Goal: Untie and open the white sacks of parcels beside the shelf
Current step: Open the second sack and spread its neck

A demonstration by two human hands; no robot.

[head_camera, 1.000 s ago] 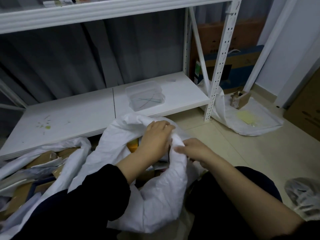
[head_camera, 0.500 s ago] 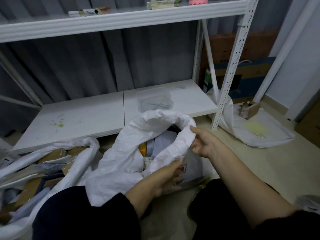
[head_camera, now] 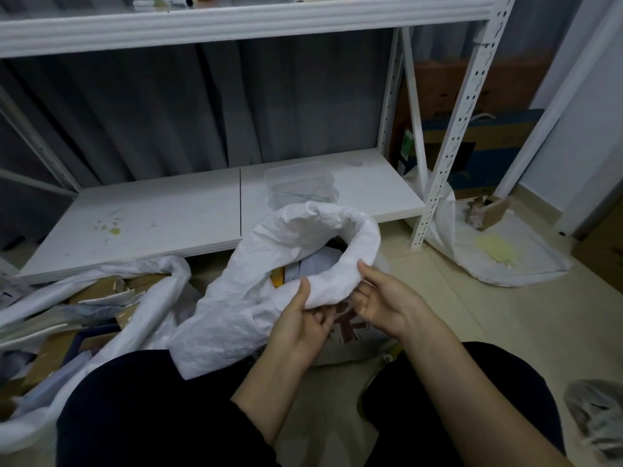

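Your left hand (head_camera: 303,318) and right hand (head_camera: 381,298) both pinch the near rim of the white sack (head_camera: 242,298), thumbs on top. Its mouth gapes just beyond them, toward the shelf (head_camera: 151,224), equally near both.

— What sort of place is shown?
— A parcel storeroom is suggested: slotted steel shelving (head_camera: 168,220) is set against a grey curtain (head_camera: 168,106), white sacks (head_camera: 242,298) of parcels (head_camera: 97,291) are spread over the tiled floor (head_camera: 505,332), and cardboard boxes (head_camera: 438,89) are stacked behind.

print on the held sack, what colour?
Dark reddish-brown print on the white sack; head view.
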